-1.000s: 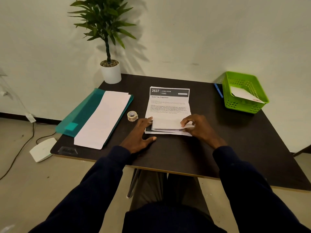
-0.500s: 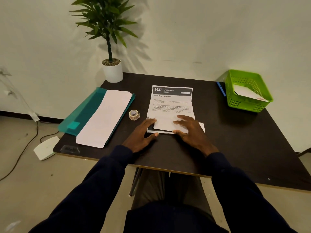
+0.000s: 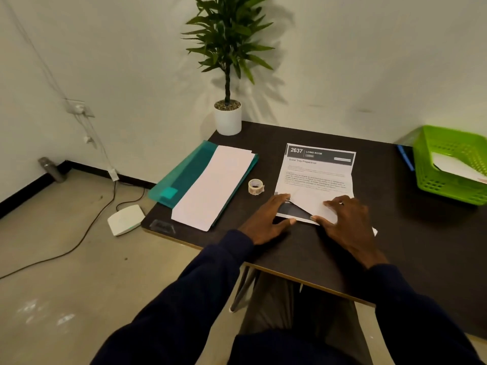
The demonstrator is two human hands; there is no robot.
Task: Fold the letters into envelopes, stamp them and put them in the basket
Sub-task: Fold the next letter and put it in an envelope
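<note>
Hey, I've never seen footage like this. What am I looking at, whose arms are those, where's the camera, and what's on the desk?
No machine here: a person wears a wide-angle camera on the head, so this one picture looks down at their own arms. The left hand and right hand both press flat on a printed letter on a dark table; the letter's near part is folded over at a slant. Neither hand seems to grip anything. Left of the letter lie a tape roll and white sheets on a teal folder. At the right edge stands a green basket with white paper inside, a blue pen beside it. A potted plant stands at the back.
</note>
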